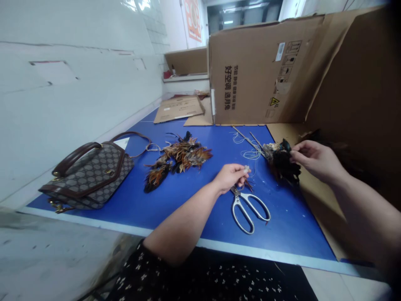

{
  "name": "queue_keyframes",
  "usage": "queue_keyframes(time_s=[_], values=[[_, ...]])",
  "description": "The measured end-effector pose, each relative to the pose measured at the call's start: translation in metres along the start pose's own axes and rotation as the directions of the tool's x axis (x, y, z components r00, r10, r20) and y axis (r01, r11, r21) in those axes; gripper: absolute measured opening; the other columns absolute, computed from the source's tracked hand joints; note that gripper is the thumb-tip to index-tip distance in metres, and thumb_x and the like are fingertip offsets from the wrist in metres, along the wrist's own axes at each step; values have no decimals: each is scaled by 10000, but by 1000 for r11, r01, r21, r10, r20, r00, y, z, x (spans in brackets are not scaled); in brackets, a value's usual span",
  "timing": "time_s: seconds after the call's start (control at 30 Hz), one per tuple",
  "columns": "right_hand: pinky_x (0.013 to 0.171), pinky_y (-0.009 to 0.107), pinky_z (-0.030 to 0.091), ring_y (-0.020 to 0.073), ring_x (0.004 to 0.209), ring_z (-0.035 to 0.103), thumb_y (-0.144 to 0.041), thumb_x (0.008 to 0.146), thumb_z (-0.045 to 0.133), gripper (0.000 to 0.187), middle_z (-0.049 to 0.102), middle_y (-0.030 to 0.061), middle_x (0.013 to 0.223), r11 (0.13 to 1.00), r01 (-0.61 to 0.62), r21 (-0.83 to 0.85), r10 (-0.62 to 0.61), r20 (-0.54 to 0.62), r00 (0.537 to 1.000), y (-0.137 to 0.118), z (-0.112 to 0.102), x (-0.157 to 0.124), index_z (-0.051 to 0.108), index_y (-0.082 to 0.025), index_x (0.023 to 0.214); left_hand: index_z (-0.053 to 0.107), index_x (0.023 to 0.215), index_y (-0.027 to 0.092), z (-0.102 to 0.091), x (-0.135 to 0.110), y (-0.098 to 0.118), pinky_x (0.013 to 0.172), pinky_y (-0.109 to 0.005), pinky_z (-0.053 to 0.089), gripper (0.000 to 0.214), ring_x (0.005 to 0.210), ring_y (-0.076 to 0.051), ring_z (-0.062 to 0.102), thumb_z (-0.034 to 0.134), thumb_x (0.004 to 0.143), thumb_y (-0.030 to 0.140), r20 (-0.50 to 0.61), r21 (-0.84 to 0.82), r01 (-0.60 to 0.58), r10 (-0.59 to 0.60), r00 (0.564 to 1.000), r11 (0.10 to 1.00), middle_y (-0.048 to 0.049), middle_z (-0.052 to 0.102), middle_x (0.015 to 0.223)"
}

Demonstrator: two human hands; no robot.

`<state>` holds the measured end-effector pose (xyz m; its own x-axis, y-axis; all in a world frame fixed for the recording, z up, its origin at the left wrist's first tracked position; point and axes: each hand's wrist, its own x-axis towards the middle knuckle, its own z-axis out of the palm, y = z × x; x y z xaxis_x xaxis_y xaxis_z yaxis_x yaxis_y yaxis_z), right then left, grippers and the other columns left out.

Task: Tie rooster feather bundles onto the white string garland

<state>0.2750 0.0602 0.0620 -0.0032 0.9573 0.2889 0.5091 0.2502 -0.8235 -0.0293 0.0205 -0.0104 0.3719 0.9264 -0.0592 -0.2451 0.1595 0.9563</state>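
Ahead, in the head camera view, a person in a dark, flower-printed garment is working at a blue tabletop (125, 205), both bare forearms reaching out over it.

The left hand (230, 177) is hovering just above the middle of the tabletop, its grip closed in a pinch on a small pale tuft (247, 169) held at the fingertips. Steel scissors (238, 200) are lying flat just below that hand, their blades pointing up under it and their handles pointing toward the person.

The right hand (313, 159) is reaching in from the right, its grip closed on the edge of a dark feather bundle (282, 165), which is resting where the blue surface meets a sheet of brown cardboard. The two hands are sitting near each other, with the bundle between them.

Loose pale thread (250, 154) and a few thin sticks (244, 138) are lying just behind the bundle. A heap of brown and orange feathers (178, 161) is lying further left, well apart from both hands. A patterned brown handbag (89, 175) is standing at the tabletop's left edge, beside a white wall.

A large cardboard box (250, 71) with printed characters is standing upright at the far end, and flattened cardboard (178, 108) is lying to its left.
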Motion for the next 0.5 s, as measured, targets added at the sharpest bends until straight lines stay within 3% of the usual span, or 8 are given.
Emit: queue_keyframes(time_s=[0.07,0.17,0.23,0.33,0.5], values=[[707,298,538,181,744,683,-498,769,853,415,731,59,816,961,-35,273,10,94,996,-15,26,-8,692,-188,993,715,941,74,0,1,-2,501,-229,443,440,496,-63,502,855,783,461,-5,-19,1,-1,1000,1000,-16,619,682],[659,297,549,165,709,667,-507,774,865,555,737,49,880,908,-79,413,-16,221,975,-28,60,-17,720,-208,1218,722,978,74,0,4,-4,497,-234,426,472,498,-67,500,852,780,482,-29,-41,-22,21,999,999,-18,619,691],[688,314,558,167,708,660,-488,789,857,576,716,23,832,899,-26,437,-67,197,978,-31,80,-21,723,-225,1283,724,984,74,0,5,-4,492,-232,405,473,503,-69,500,844,787,487,-63,-50,-73,70,996,996,-16,613,691],[706,322,552,151,660,630,-460,788,858,511,688,-6,751,873,4,487,-98,168,981,-27,105,-25,757,-220,1228,721,961,76,-1,7,-2,494,-238,392,451,517,-72,505,839,791,478,-120,-57,-138,131,984,989,-23,620,714],[731,337,567,155,687,644,-433,765,853,376,738,28,837,848,13,529,33,-77,996,-17,131,-34,774,-193,1043,712,935,74,1,6,-3,523,-251,397,409,535,-75,507,842,797,436,-93,-91,-61,53,994,994,-29,622,718]])
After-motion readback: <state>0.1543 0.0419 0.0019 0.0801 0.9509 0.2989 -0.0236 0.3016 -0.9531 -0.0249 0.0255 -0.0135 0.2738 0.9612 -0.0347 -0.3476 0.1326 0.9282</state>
